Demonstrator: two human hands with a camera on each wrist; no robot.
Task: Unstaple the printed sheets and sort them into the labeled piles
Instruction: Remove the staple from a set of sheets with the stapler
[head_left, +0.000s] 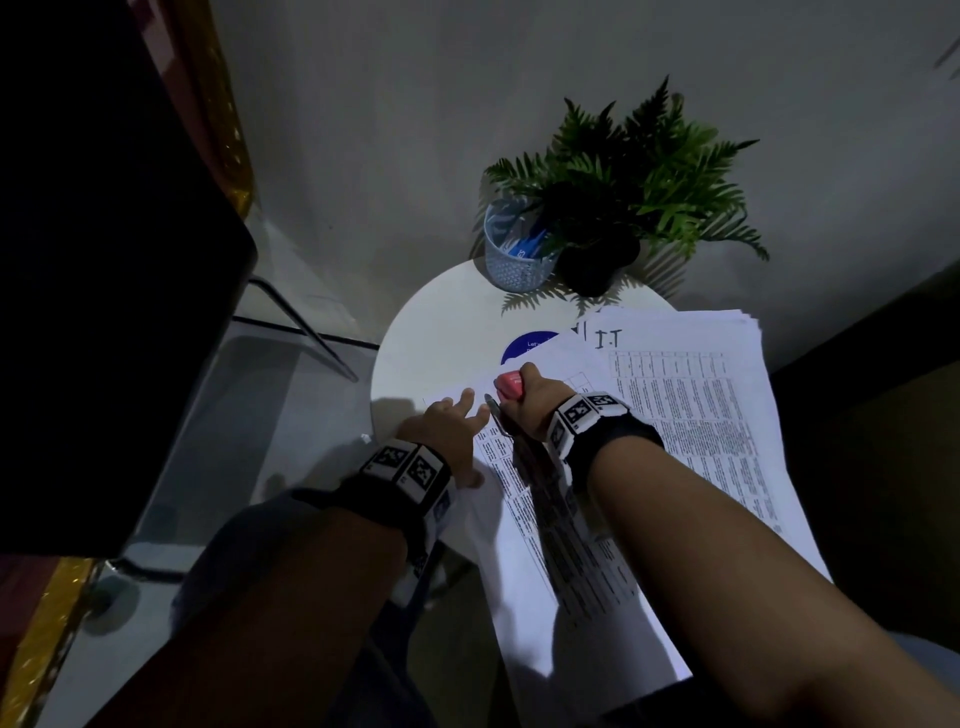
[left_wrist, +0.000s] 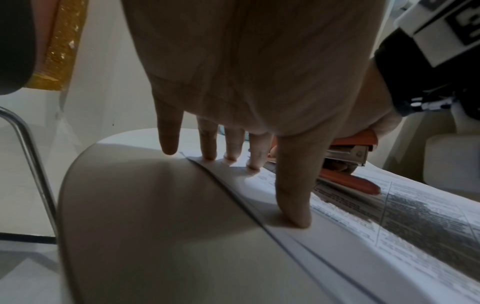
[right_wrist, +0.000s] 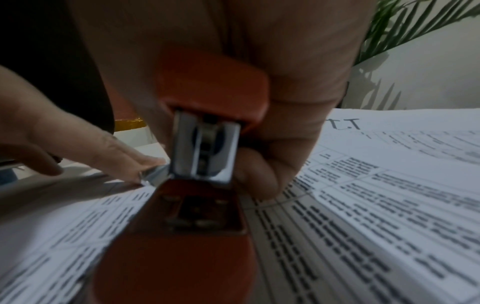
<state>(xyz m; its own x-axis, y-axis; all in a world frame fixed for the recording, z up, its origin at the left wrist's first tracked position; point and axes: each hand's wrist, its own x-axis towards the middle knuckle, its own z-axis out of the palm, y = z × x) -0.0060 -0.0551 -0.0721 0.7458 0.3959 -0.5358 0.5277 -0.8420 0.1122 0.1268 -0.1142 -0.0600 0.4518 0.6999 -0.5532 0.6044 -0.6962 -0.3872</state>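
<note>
Head view: on the round white table (head_left: 431, 332), the right hand (head_left: 524, 405) grasps an orange stapler (head_left: 509, 385) over the stapled printed sheets (head_left: 524, 519); the "I.T" pile (head_left: 691, 384) lies beside them. Left wrist view: the left hand (left_wrist: 246, 82) presses straight fingers (left_wrist: 293, 201) onto the sheets' edge. Right wrist view: the stapler's metal end touches the sheets' corner.

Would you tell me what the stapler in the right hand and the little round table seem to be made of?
Stapler: orange shell, probably plastic, matte; inner channel bright metal, mirror-like glints. Round table: smooth white top, faint sheen, likely laminate or painted wood; uncertain.
</note>
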